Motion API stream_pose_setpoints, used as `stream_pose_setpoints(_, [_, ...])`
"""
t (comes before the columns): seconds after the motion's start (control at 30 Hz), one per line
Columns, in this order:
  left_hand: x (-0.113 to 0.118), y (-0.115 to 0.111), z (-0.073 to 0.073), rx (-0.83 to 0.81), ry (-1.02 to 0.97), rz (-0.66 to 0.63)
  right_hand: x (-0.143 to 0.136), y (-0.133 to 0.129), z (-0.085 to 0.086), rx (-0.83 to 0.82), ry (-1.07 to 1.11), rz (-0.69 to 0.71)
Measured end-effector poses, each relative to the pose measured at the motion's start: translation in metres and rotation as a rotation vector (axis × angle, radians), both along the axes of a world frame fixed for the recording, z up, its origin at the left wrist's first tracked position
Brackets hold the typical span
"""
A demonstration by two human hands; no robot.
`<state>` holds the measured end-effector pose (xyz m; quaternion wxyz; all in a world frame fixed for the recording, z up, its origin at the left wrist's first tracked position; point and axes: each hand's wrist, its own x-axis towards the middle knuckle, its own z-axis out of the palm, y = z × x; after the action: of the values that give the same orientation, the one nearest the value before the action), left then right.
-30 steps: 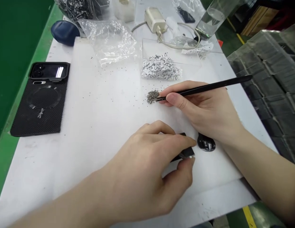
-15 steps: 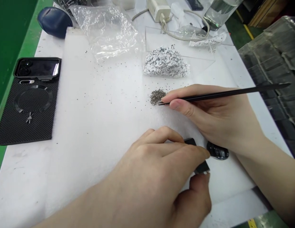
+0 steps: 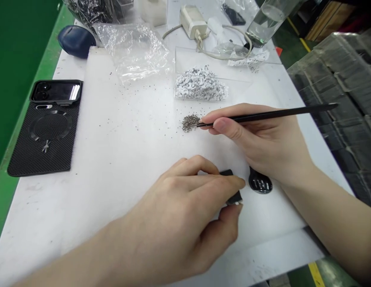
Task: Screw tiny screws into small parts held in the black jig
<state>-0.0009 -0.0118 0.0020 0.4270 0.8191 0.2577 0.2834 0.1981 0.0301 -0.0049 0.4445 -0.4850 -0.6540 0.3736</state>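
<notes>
My left hand is closed on a small black block, which its fingers partly cover. Black tweezers lie between the thumb and fingers of my right hand. Their tips reach the right edge of a pile of tiny dark metallic pieces; whether they pinch a piece is too small to tell. A glossy black oval object sits under the right wrist. Behind the pile, a clear tray holds many small white pieces.
A phone in a black case lies at the left. Farther back are a blue rounded object, clear plastic wrap, a white charger with cable and a clear water container. Transparent boxes stand at the right.
The whole view has shifted, so the table items sit differently in the picture. Both hands keep their holds, and the tweezer tips remain at the pile's right edge.
</notes>
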Motion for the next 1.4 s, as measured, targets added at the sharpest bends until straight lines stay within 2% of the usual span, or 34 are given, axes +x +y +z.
stream_pose_setpoints(0.2, [0.0,-0.001,-0.002,0.08,0.014,0.04,0.011,-0.021,0.04,0.107,0.031,-0.135])
stream_pose_setpoints(0.27, [0.0,-0.001,-0.003,0.111,0.011,0.058,0.021,-0.03,0.046,0.132,0.034,-0.119])
stream_pose_setpoints(0.33, [0.0,-0.002,-0.005,0.132,0.0,0.08,0.032,-0.037,0.04,0.203,0.107,-0.014])
stream_pose_setpoints(0.43, [0.0,-0.003,-0.004,0.131,-0.009,0.093,0.044,-0.043,0.018,0.275,0.226,0.212])
stream_pose_setpoints(0.53, [0.001,-0.004,0.001,0.087,0.048,0.11,0.047,-0.045,0.001,0.242,0.265,0.36])
stream_pose_setpoints(0.6, [0.001,-0.005,0.004,0.051,0.093,0.122,0.046,-0.045,-0.003,0.231,0.271,0.424])
stream_pose_setpoints(0.77, [0.002,-0.005,0.006,0.017,0.108,0.129,0.045,-0.04,-0.002,0.313,0.24,0.464])
stream_pose_setpoints(1.4, [0.001,-0.005,0.005,0.022,0.082,0.131,0.051,-0.037,-0.004,0.321,0.179,0.561])
